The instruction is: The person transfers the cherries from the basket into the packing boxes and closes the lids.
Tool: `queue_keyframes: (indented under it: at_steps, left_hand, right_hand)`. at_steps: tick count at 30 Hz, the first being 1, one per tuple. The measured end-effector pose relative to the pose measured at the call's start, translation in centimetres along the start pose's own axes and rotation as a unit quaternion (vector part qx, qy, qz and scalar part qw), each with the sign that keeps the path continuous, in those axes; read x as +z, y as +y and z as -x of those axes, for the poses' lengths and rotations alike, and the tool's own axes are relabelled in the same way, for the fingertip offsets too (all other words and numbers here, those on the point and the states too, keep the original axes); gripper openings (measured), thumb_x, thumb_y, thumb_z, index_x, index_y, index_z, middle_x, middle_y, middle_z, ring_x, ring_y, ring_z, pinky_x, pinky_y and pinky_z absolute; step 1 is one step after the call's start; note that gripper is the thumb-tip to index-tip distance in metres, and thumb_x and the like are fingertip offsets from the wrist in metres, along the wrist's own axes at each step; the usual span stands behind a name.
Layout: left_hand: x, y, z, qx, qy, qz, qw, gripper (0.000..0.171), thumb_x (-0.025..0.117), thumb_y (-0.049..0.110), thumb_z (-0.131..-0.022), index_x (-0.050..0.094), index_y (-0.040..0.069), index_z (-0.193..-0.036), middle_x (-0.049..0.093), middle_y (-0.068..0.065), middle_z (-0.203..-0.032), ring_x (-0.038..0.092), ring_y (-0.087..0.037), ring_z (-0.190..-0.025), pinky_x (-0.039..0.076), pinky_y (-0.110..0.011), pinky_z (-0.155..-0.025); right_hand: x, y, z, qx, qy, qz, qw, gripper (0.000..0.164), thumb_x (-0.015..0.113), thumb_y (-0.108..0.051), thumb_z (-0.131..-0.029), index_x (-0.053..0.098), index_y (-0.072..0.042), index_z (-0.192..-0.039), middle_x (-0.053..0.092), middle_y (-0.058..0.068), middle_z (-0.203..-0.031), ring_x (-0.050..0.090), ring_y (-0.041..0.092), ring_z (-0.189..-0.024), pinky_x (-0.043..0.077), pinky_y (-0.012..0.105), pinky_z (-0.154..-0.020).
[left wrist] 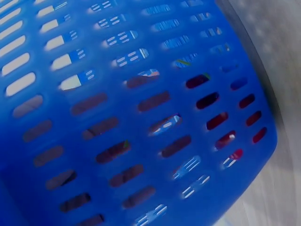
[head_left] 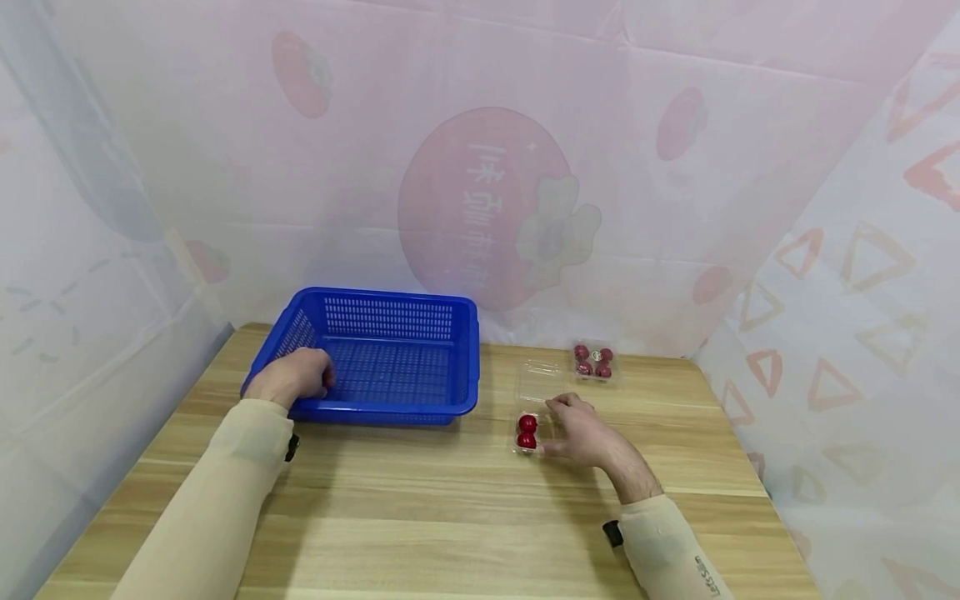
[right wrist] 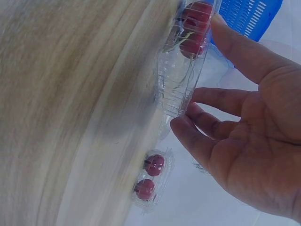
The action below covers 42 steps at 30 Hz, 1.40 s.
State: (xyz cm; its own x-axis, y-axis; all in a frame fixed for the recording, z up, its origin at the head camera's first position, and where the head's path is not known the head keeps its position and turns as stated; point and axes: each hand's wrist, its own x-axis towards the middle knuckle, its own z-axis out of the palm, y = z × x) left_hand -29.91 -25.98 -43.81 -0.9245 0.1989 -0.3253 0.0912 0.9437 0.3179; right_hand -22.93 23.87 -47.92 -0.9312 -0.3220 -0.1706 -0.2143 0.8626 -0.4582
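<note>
My left hand (head_left: 298, 375) reaches over the near left corner of a blue plastic basket (head_left: 465, 358), its fingertips hidden behind the rim. Through the slots of the basket wall (left wrist: 155, 113) in the left wrist view, dark red fruit and parts of the hand show. Over at the right, my right hand (head_left: 588, 433) holds a clear plastic clamshell box (right wrist: 176, 87) by its ends, thumb at the near end and fingers at the far one. Two red cherries (head_left: 527, 431) sit in its near side; thin stems show in the right wrist view. Its lid (head_left: 540, 381) lies open toward the back.
Behind the right hand stands another clear clamshell box (head_left: 594, 362) with several cherries in it. Everything rests on a wood-grain table (head_left: 405, 517). Printed curtains (head_left: 360, 167) hang at the back and on both sides.
</note>
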Motion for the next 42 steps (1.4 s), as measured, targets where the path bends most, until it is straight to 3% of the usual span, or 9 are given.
queue_keyframes:
  at_steps: [7,12,29,42]
  left_hand:
    - [0.6,-0.1,-1.3,0.045,0.019,-0.019,0.9986,0.003,0.084,0.005,-0.104,0.082,0.005,-0.107,0.081,-0.013,-0.108,0.07,-0.03,-0.096,0.066,-0.055,-0.092]
    - [1.1,-0.1,-1.9,0.057,0.031,-0.015,0.9978,0.009,0.09,0.008,-0.101,0.082,0.006,-0.105,0.081,-0.012,-0.105,0.071,-0.028,-0.094,0.066,-0.053,-0.091]
    - [0.8,0.4,-1.1,0.076,0.014,-0.013,0.9969,0.024,0.091,0.004,-0.1,0.083,0.0,-0.122,0.085,-0.02,-0.12,0.078,-0.033,-0.107,0.069,-0.061,-0.101]
    - [1.3,1.0,-2.0,0.16,-0.009,0.024,0.9867,0.028,0.088,0.0,-0.101,0.085,0.002,-0.129,0.086,-0.017,-0.126,0.083,-0.036,-0.118,0.071,-0.057,-0.105]
  right_hand:
    - [0.0,0.0,0.0,-0.001,0.001,0.0,1.0,0.089,0.098,-0.026,-0.099,0.054,0.015,-0.166,0.054,0.036,-0.168,0.057,0.056,-0.153,0.051,0.069,-0.133]
    - [0.0,-0.1,0.0,-0.004,0.002,0.006,1.0,0.089,0.097,-0.026,-0.1,0.054,0.015,-0.166,0.056,0.036,-0.167,0.058,0.056,-0.153,0.051,0.069,-0.132]
    - [0.0,0.0,0.1,-0.001,0.002,0.002,1.0,0.089,0.098,-0.025,-0.099,0.054,0.015,-0.165,0.055,0.037,-0.167,0.057,0.056,-0.153,0.051,0.069,-0.132]
    - [0.0,-0.1,0.1,0.0,0.002,0.001,1.0,0.09,0.098,-0.026,-0.099,0.054,0.014,-0.166,0.054,0.036,-0.169,0.056,0.057,-0.155,0.05,0.069,-0.132]
